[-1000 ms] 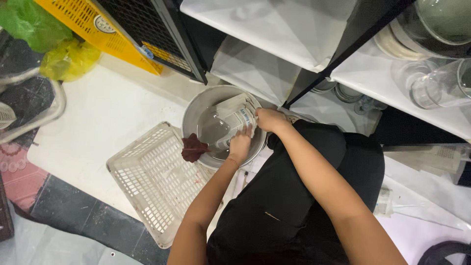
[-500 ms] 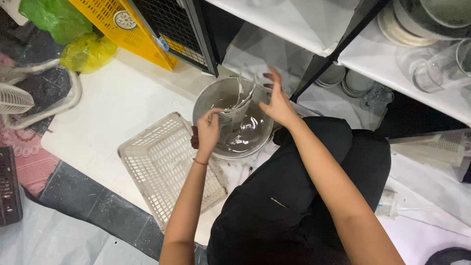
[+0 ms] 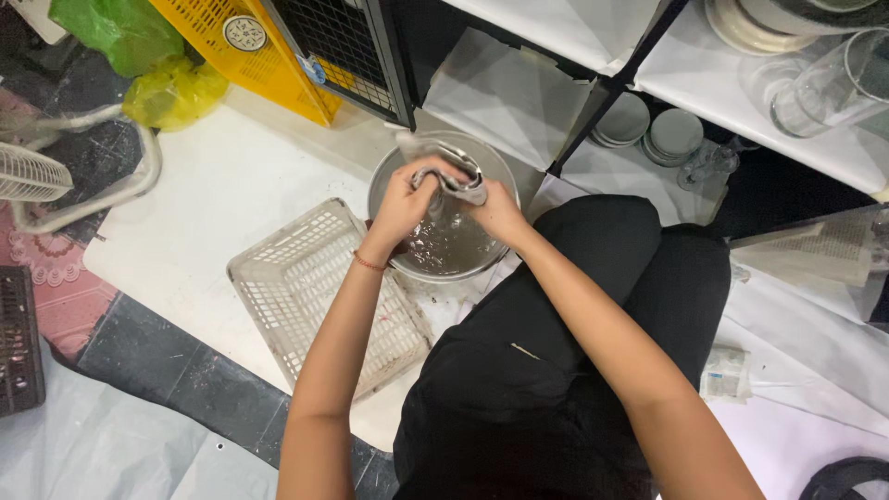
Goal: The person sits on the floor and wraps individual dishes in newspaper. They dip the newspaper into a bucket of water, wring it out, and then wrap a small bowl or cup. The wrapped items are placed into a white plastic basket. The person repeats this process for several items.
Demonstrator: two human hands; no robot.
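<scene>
Fingers of left hand [image 3: 405, 202] & right hand [image 3: 494, 209] clenched round a grey cloth [image 3: 451, 180], bunched between them, just above a metal basin [image 3: 419, 262] w/ murky water. Cloth looks soft, wet, light, prob slippery; best gripped at both ends. White basket [image 3: 306, 278] beside basin.

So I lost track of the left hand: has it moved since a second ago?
Yes. The left hand has risen from the bowl's left rim to its middle, joining the right hand on the grey cloth.
</scene>
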